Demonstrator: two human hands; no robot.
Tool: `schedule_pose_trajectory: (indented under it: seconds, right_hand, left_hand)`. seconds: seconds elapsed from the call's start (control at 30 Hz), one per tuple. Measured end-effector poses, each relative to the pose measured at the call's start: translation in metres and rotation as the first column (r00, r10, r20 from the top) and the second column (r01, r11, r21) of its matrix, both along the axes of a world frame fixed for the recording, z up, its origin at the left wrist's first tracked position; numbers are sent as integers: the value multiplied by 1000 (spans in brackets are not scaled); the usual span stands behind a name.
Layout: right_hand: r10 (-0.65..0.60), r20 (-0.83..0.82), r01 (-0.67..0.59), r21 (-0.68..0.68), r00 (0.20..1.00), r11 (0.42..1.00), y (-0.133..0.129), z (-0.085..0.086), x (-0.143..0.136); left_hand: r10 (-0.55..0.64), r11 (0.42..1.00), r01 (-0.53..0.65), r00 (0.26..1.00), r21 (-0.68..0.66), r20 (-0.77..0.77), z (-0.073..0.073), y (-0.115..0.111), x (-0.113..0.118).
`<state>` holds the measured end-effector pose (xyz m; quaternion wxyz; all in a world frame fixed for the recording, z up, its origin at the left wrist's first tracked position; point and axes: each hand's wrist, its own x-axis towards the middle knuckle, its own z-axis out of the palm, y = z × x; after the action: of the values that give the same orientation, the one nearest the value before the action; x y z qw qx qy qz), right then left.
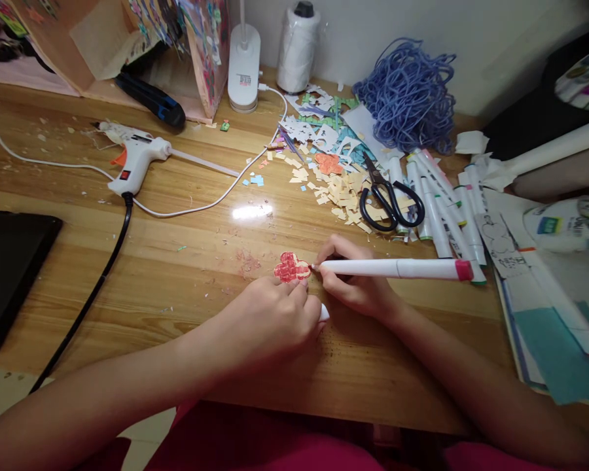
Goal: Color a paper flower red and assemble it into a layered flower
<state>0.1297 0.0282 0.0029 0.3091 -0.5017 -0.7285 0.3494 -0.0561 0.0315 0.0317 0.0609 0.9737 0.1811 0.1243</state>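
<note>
My right hand (356, 278) is closed round a white marker (397, 267) with a red end. The marker's tip meets the right edge of a small paper flower (289, 267), which is mostly coloured red with some pale patches. The fingertips of my left hand (285, 311) pin the flower's lower edge to the wooden table (201, 261). A white piece (324, 313) that looks like a marker cap pokes out from the curled fingers of that same hand. Part of the flower is hidden under my left fingers.
Black-handled scissors (391, 199), paper scraps (343, 193) and several markers (444, 203) lie beyond my hands. A glue gun (140, 157) and a phone (14, 275) are at left. Blue cord (410, 98) and a white thread spool (298, 49) stand by the wall.
</note>
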Motion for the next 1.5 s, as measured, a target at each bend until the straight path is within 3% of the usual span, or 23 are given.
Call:
schedule_pose_trajectory:
  seconds: [0.6, 1.5]
  right_hand:
    - [13, -13, -13, -20, 1000, 1000, 1, 0, 1]
    - [71, 139, -96, 182, 988, 979, 1, 4, -4]
  left_hand:
    - [4, 1000, -4, 1000, -8, -2, -1, 0, 0]
    - [0, 1000, 0, 1000, 7, -4, -1, 0, -1]
